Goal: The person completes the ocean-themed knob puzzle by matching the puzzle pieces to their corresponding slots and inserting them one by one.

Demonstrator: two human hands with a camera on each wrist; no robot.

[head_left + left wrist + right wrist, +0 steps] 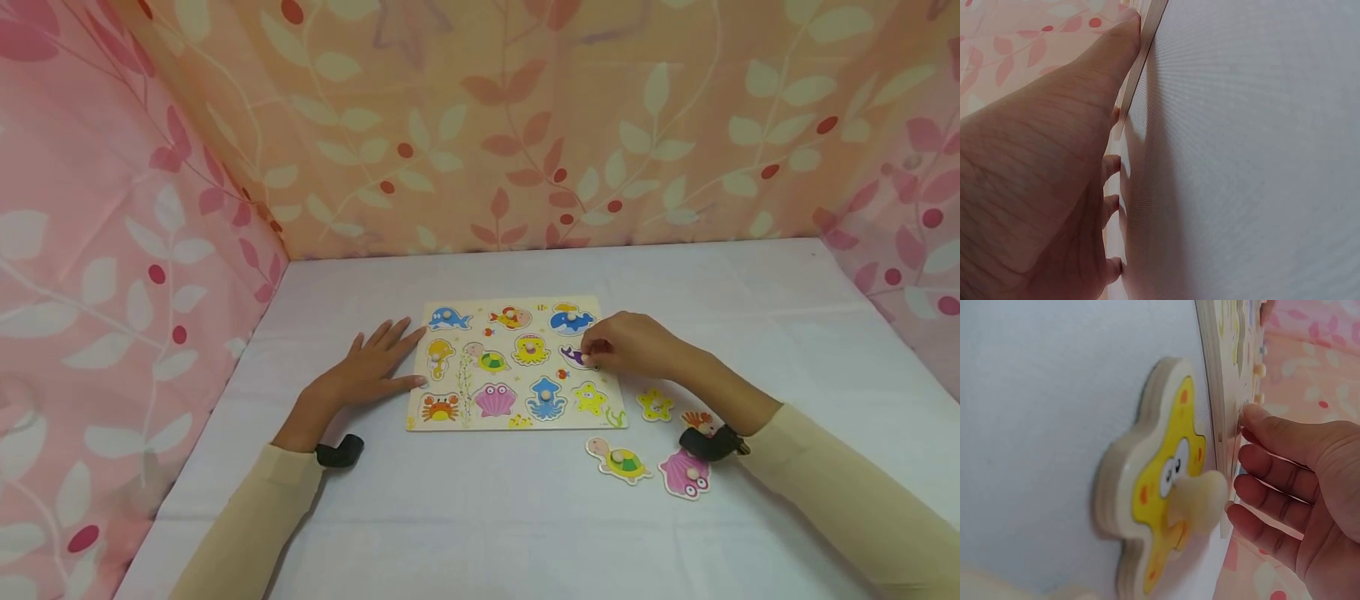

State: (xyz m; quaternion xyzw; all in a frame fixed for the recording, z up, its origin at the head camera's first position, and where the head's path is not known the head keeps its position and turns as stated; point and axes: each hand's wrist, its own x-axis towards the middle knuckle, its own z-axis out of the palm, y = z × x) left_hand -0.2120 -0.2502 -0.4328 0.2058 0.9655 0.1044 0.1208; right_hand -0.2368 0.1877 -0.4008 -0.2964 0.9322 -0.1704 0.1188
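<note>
A wooden peg puzzle board (517, 423) with sea animals lies on the white table. My right hand (633, 343) is at its right edge, fingers curled over a purple puzzle piece (573, 357). Thumb and fingertips meet at that piece, whose knob they hide. In the right wrist view the fingers (1279, 481) bend close to the board's surface. Spread out flat, my left hand (375, 367) rests beside the board's left edge; its thumb and a fingertip touch that edge. Knobbed pieces on the board include a squid (546, 398), an octopus (531, 349) and a whale (572, 319).
Right of the board, loose knobbed pieces lie on the table: a yellow starfish (656, 405), a turtle (618, 460), a pink shell (684, 475) and a crab (699, 422) partly behind the right wrist's black strap. Patterned cloth (510, 125) walls the back and sides.
</note>
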